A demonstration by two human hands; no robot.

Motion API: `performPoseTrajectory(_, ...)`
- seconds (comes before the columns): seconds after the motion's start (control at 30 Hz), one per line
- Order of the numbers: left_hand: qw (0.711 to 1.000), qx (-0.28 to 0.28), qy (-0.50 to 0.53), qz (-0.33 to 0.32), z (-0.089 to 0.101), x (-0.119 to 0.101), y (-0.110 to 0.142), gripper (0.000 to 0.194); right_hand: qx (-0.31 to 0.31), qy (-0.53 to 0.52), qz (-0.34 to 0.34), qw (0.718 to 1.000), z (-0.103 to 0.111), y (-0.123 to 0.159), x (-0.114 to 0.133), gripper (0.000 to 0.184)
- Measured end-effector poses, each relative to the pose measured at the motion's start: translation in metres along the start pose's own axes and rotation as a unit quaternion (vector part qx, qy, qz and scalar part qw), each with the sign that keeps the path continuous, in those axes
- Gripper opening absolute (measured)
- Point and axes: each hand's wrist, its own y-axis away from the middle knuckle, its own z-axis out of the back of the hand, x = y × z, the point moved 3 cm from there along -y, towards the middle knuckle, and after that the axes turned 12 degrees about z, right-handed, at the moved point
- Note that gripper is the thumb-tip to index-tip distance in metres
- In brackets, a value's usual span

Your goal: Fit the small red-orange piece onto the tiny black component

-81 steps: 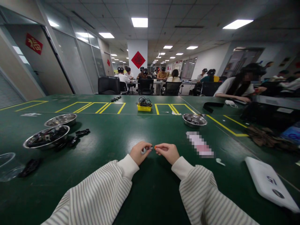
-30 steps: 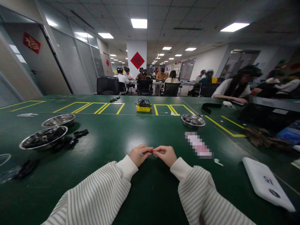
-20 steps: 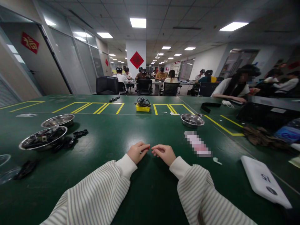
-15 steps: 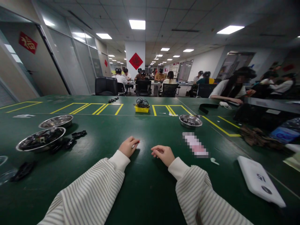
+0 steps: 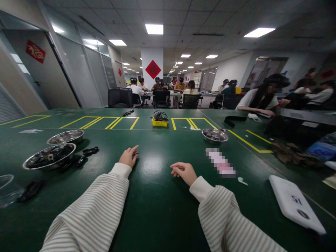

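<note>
My left hand (image 5: pixel 128 157) is over the green table (image 5: pixel 154 203), left of the middle, with its index finger pointing forward. A small dark piece (image 5: pixel 135 153), too small to name, shows between its thumb and fingers. My right hand (image 5: pixel 184 172) rests nearer the middle, palm turned inward, fingers curled together and thumb against them; I see nothing in it. Left of my left hand lie black parts (image 5: pixel 90 151) beside a steel bowl (image 5: pixel 49 157) full of dark pieces. Another steel bowl (image 5: pixel 65 137) stands behind it.
A steel bowl with small parts (image 5: pixel 214 136) and a yellow tray of black cables (image 5: pixel 160 122) stand farther back. To the right lie a blurred pink sheet (image 5: pixel 220 161), a white earbud (image 5: pixel 242 181) and a white power bank (image 5: pixel 296 203). A co-worker (image 5: pixel 262 94) sits at the right.
My left hand has moved left and slightly forward, away from the right hand, and its index finger now points out. My right hand has stayed nearly still.
</note>
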Motion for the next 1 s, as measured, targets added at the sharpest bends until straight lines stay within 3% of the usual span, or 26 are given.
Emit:
performPoseTrajectory(0.17, 0.973, 0.071, 0.157, -0.152, -0.009, -0.075, 0.040, 0.042, 0.007, -0.004, -0.005, 1.000, -0.002, -0.001, 0.001, 0.017)
performPoseTrajectory(0.27, 0.950, 0.127, 0.158, -0.236, -0.013, -0.113, 0.065, 0.035, 0.006, -0.007, -0.007, 1.000, -0.002, -0.001, 0.000, 0.017)
performPoseTrajectory(0.33, 0.948, 0.136, 0.146, -0.249, -0.014, -0.121, 0.070, 0.034, 0.004, -0.008, -0.007, 1.000, 0.000, -0.001, 0.000, 0.016)
performPoseTrajectory(0.43, 0.975, 0.077, 0.103, -0.183, -0.010, -0.103, 0.053, 0.038, 0.009, -0.002, -0.014, 1.000, 0.001, -0.002, 0.000, 0.017)
performPoseTrajectory(0.5, 0.996, -0.006, 0.043, -0.076, -0.003, -0.072, 0.032, 0.034, 0.010, 0.001, -0.020, 1.000, 0.002, -0.002, 0.000, 0.017)
performPoseTrajectory(0.6, 0.990, -0.090, -0.049, 0.101, 0.009, -0.017, 0.006, 0.038, 0.010, 0.000, -0.023, 1.000, 0.002, -0.002, 0.002, 0.016)
performPoseTrajectory(0.7, 0.978, -0.045, -0.058, 0.193, 0.010, 0.024, -0.008, 0.033, 0.014, 0.001, -0.025, 1.000, 0.001, -0.001, 0.003, 0.016)
performPoseTrajectory(0.77, 0.982, 0.002, -0.033, 0.188, 0.007, 0.034, -0.012, 0.025, 0.017, 0.002, -0.027, 0.999, 0.001, -0.001, 0.002, 0.016)
performPoseTrajectory(0.83, 0.988, 0.030, -0.012, 0.154, 0.004, 0.030, -0.012, 0.020, 0.020, 0.002, -0.026, 0.999, 0.001, -0.001, 0.001, 0.017)
performPoseTrajectory(0.9, 0.993, 0.048, 0.027, 0.106, 0.001, 0.011, -0.006, 0.017, 0.019, 0.002, -0.022, 1.000, 0.001, -0.002, 0.000, 0.017)
performPoseTrajectory(1.0, 0.983, 0.048, 0.178, 0.007, 0.002, -0.036, 0.015, 0.018, 0.004, -0.007, -0.012, 1.000, 0.000, -0.004, 0.001, 0.021)
